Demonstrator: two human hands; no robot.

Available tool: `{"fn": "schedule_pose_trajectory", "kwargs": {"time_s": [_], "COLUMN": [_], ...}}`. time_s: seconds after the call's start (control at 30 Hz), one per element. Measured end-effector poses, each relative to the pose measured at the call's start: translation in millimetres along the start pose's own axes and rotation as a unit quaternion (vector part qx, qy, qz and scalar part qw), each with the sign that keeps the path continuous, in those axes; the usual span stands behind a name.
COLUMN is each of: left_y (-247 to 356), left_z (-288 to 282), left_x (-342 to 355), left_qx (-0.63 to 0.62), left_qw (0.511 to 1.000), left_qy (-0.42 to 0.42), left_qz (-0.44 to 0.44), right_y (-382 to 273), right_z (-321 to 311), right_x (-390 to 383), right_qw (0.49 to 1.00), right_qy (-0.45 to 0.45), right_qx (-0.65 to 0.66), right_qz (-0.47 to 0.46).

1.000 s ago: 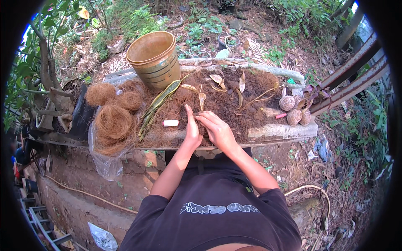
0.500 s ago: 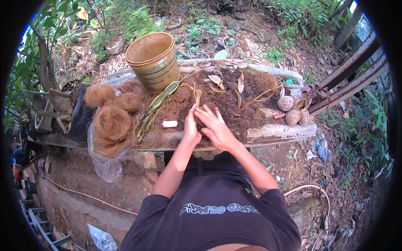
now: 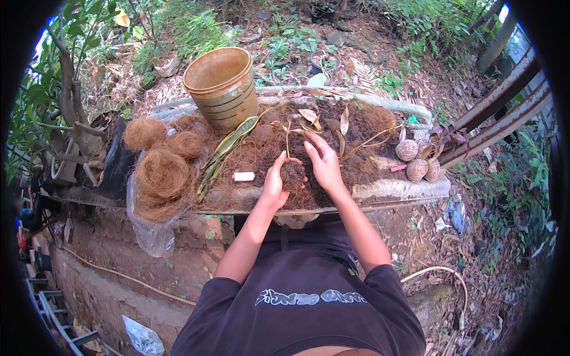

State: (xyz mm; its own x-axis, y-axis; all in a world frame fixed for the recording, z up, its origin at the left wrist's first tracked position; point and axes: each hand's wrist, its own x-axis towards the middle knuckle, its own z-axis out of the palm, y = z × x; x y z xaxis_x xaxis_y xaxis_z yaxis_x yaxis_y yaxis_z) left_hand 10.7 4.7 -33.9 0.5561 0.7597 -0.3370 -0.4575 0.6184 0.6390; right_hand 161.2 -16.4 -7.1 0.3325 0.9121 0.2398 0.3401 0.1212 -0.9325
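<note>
A dark clump of soil point(image 3: 292, 179) with a thin dry stem point(image 3: 288, 141) rising from it rests in my left hand point(image 3: 275, 185), whose fingers curl round its far side. Just right of the clump, my right hand point(image 3: 325, 167) is stretched out over the heap of dark soil and fibre point(image 3: 356, 130), its fingers extended and holding nothing. A small white spool of thread point(image 3: 243, 177) lies left of my left hand. Beyond the spool, a long green leaf with yellow edges point(image 3: 234, 142) slants across the table.
A yellowish-brown plastic pot point(image 3: 228, 104) stands at the back left. Balls of brown coconut fibre point(image 3: 161, 173) sit on a clear plastic bag point(image 3: 151, 234) at the left. Several round, pale-lined brown balls point(image 3: 417, 170) lie at the right end, near slanting rusty metal bars point(image 3: 504, 124).
My hands were close together around the stem, the right over the left. Now they are apart: the right has moved right, and the soil clump shows in my left hand.
</note>
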Motion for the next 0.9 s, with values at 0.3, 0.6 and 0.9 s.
{"fn": "schedule_pose_trajectory", "kwargs": {"time_s": [0.3,0.6,0.9], "left_y": [-21.0,-1.7,-9.2], "left_z": [-13.7,18.4,9.1], "left_x": [19.6,3.2,4.3], "left_qx": [-0.086,-0.093,-0.094], "left_qw": [0.995,0.993,0.987], "left_qy": [0.042,0.066,0.129], "left_qz": [0.04,0.016,0.006], "right_y": [-13.7,-7.3,-25.0], "right_z": [23.5,22.3,10.6], "right_x": [-63.8,-69.6,-51.6], "right_qw": [0.961,0.958,0.974], "right_qy": [-0.038,-0.033,-0.006], "right_qx": [-0.174,-0.158,-0.123], "right_qz": [-0.213,-0.238,-0.191]}}
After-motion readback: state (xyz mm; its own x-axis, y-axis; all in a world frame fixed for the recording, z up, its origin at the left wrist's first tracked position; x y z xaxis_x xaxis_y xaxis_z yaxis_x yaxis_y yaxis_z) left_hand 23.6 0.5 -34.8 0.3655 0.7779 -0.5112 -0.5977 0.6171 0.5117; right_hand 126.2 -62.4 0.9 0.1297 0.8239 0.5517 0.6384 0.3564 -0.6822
